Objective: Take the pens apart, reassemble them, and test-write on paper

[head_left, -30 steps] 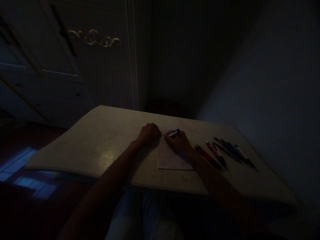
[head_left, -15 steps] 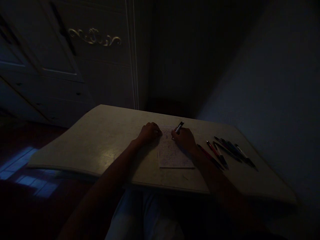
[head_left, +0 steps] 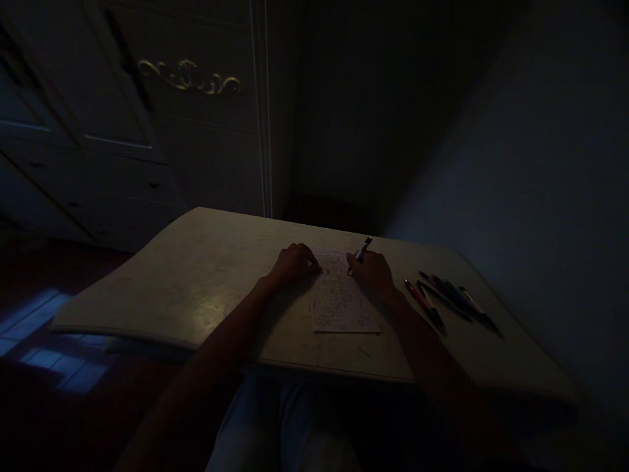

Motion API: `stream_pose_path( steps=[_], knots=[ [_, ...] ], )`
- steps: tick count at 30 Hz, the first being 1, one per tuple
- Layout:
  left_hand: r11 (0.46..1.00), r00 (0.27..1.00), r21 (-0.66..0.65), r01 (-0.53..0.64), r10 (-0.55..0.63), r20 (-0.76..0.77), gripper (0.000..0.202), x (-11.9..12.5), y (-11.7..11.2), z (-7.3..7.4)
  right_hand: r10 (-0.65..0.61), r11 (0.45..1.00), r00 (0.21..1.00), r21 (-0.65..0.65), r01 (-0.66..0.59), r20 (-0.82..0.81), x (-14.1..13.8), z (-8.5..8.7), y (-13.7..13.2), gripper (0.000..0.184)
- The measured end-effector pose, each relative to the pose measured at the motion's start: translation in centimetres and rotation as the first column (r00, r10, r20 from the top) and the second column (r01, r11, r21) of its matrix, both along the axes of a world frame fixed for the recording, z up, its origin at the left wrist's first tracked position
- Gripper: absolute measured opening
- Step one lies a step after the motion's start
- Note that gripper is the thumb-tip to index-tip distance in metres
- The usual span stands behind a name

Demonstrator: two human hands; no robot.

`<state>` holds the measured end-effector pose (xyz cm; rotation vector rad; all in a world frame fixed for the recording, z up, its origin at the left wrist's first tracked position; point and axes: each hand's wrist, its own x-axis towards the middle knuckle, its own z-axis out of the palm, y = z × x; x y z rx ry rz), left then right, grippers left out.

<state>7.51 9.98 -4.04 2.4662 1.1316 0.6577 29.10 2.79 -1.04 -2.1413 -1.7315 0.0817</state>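
Observation:
A small sheet of paper covered in scribbled marks lies on a pale table in a dim room. My right hand is closed around a black and white pen, its tip down near the paper's upper right corner. At the paper's upper left edge rests my left hand, its fingers curled and pressing down on the sheet.
Several pens, red, blue and dark, lie in a loose row on the table to the right of my right forearm. A pale cabinet with a gold ornament stands behind the table. A wall runs close along the right.
My right hand has shifted to the right across the top of the paper and turned the pen from lying nearly flat to pointing up. More of the scribbled sheet shows now.

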Motion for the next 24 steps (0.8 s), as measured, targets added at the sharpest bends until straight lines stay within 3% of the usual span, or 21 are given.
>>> stream_pose_path(
  steps=[7, 12, 24],
  knots=[
    [1.0, 1.0, -0.002, 0.001, -0.001, 0.013, 0.03, 0.0, 0.2, -0.4, 0.003, 1.0, 1.0, 0.014, -0.003, 0.006, 0.6, -0.4, 0.2, 0.045],
    [1.0, 0.999, -0.016, 0.005, -0.004, 0.032, 0.03, 0.0, 0.4, -0.6, 0.083, 0.996, 0.993, 0.052, -0.079, -0.08, 0.8, -0.3, 0.2, 0.038],
    [1.0, 1.0, -0.011, 0.006, -0.006, 0.003, 0.034, 0.0, 0.2, -0.4, 0.057, 0.997, 0.993, 0.062, -0.051, -0.106, 1.3, -0.6, 0.4, 0.04]
  ],
)
